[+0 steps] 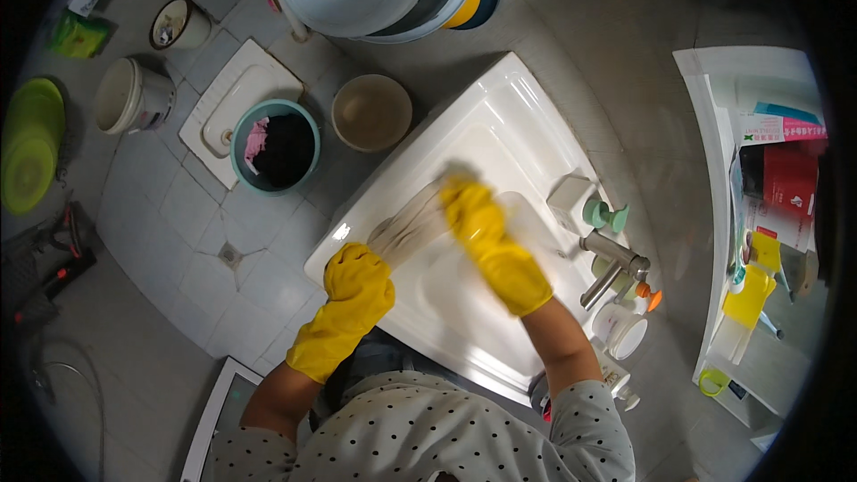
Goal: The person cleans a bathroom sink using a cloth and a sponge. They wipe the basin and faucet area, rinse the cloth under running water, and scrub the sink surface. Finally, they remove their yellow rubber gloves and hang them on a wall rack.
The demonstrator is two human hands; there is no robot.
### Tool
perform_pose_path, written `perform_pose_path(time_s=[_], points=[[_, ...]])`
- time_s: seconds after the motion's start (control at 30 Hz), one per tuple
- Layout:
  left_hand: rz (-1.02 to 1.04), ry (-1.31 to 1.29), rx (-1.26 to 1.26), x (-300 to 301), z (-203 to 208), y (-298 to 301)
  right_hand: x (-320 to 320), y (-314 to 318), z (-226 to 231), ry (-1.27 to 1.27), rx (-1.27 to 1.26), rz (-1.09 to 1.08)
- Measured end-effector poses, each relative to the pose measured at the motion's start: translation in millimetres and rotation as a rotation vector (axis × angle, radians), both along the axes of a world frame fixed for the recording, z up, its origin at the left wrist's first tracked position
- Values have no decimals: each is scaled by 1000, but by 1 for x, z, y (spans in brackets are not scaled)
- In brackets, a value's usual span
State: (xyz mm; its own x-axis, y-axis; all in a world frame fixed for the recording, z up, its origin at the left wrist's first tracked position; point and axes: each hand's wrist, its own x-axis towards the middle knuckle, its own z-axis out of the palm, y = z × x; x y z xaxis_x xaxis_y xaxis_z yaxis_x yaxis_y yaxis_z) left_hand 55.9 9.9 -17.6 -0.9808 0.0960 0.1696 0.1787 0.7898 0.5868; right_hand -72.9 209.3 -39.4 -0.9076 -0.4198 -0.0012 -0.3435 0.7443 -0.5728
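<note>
Both my hands wear yellow rubber gloves over the white sink [518, 134]. My left hand [359, 277] is closed at the sink's left edge, on the near end of a pale beige, wrinkled piece that looks like cloth [411, 225]. Grey streaks run along this piece, which stretches toward my other hand. At its far end, my right hand [473, 210] is curled and blurred by motion. A dark smear shows just beyond those fingers; what they grip cannot be made out.
A metal faucet [616, 268], a green-topped pump bottle [573, 201] and a white tub [619, 330] line the sink's right side. On the floor at left stand a teal basin [241, 161] with dark and pink cloth and a beige bucket [372, 113]. An open cabinet [714, 214] is far right.
</note>
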Motion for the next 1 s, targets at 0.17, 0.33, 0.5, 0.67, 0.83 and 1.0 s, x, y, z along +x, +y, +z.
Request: perform_pose_path(time_s=[0.17,0.33,0.5,0.67,0.83,1.0], points=[[1,-13,-22,10,-11,2,-15,12,-31,97,78,-69],[20,-33,6,4,2,0,-27,16,-41,93,62,65],[-9,-5,-64,2,2,-1,23,-7,-85,49,70,271],[-29,-41,-72,10,-19,2,-40,-2,-24,-116,-72,-173],[-6,141,45,-4,15,7,-3,-17,-36,-93,302,182],[-28,11,-53,12,7,6,-56,31,-21,97,-166,-251]])
